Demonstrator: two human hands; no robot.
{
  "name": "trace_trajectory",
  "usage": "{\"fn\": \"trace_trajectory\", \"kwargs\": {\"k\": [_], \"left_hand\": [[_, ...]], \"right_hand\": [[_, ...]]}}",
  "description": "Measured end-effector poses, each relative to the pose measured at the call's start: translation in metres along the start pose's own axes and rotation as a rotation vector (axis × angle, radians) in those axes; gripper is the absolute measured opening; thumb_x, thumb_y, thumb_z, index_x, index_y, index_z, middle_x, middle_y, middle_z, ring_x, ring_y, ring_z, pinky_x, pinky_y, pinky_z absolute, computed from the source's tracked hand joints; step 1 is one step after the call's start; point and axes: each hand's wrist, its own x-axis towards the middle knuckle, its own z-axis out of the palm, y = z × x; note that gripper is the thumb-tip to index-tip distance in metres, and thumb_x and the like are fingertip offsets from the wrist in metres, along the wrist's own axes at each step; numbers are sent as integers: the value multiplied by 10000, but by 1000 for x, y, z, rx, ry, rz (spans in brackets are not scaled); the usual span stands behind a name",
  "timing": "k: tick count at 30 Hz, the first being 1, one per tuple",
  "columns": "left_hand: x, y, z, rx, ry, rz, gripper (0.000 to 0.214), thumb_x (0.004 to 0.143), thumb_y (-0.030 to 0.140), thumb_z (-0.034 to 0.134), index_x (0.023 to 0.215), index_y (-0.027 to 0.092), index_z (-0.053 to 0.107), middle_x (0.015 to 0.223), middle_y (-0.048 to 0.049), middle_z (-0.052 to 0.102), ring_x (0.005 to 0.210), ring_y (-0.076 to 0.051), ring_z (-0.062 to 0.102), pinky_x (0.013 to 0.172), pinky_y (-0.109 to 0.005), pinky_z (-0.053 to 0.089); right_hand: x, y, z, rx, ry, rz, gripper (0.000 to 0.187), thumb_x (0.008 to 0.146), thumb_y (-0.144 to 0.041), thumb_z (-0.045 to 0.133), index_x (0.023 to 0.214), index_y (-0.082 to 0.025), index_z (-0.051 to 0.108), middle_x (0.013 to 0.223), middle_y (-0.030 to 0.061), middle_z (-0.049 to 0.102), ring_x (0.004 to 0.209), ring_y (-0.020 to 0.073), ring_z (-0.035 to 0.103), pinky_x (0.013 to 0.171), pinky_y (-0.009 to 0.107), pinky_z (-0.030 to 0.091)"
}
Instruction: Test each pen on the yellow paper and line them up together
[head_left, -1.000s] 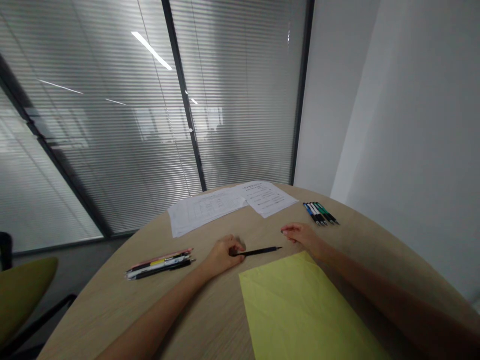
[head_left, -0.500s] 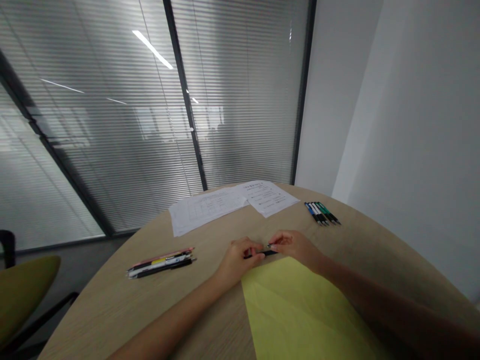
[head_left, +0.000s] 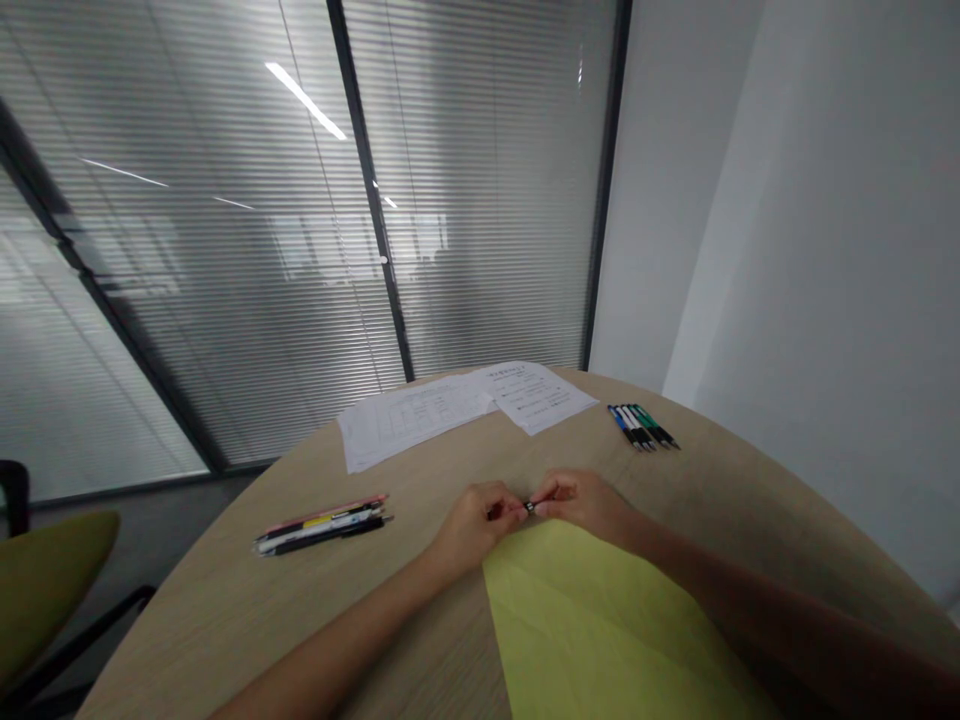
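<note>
Just beyond the top edge of the yellow sheet (head_left: 592, 610), my left hand (head_left: 484, 515) and my right hand (head_left: 581, 500) meet, fingertips almost touching. My left hand is closed on a black pen part, mostly hidden by the fingers. Between the two sets of fingertips a small black and silver pen piece (head_left: 530, 507) shows. My right hand pinches its other end, and how the parts join is too small to tell.
Several pens and pencils (head_left: 322, 525) lie bundled on the left of the round wooden table (head_left: 420, 640). Several blue, white and green pens (head_left: 641, 427) lie in a row at the right. Printed sheets (head_left: 420, 412) lie at the back. A yellow-green chair (head_left: 52, 570) stands left.
My right hand has moved slightly left and down, bringing its small piece against the pen part in my left hand. The black length that showed between the hands is now mostly covered.
</note>
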Motion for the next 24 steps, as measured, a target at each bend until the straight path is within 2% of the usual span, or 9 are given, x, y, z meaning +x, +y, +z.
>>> {"fn": "trace_trajectory", "kwargs": {"k": [3, 6, 8, 11, 15, 24], "left_hand": [[0, -3, 0, -2, 11, -29, 155, 712, 216, 522, 591, 150, 592, 561, 12, 533, 536, -106, 453, 508, -201, 337], [3, -8, -1, -3, 42, -82, 160, 709, 232, 512, 590, 153, 584, 561, 12, 537, 536, -110, 455, 508, -206, 342], [5, -12, -4, 5, 72, -125, 155, 700, 246, 518, 592, 156, 584, 573, 10, 551, 548, -116, 468, 519, -212, 352], [9, -19, -9, 8, 106, -168, 136, 682, 251, 530, 599, 161, 588, 566, 15, 556, 554, -123, 484, 532, -218, 363], [11, -30, -13, -26, 139, -197, 120, 667, 251, 538, 617, 158, 595, 567, 17, 558, 551, -124, 492, 532, -219, 368], [13, -44, -13, -58, 157, -234, 114, 660, 248, 546, 619, 154, 596, 545, 18, 550, 524, -120, 495, 499, -210, 367]], "right_hand": [[7, 9, -8, 8, 44, 31, 124, 627, -283, 609, 691, -181, 636, 659, 12, 648, 622, 136, 566, 576, 234, 418], [18, 22, -26, -59, 146, 53, 142, 640, -291, 588, 710, -176, 634, 663, 22, 647, 616, 142, 567, 581, 247, 426], [26, 34, -42, -171, 232, 45, 130, 652, -275, 576, 716, -176, 632, 666, 29, 643, 624, 148, 565, 589, 255, 428], [36, 53, -64, -457, 282, -29, 95, 667, -202, 553, 717, -180, 630, 729, 35, 636, 698, 154, 559, 666, 269, 420], [48, 68, -79, -750, 195, -12, 136, 686, -123, 510, 728, -157, 635, 798, 62, 629, 769, 168, 553, 701, 267, 389], [75, 81, -78, -791, 102, 32, 213, 645, -58, 492, 688, -176, 664, 731, 41, 655, 719, 160, 568, 661, 234, 390]]}}
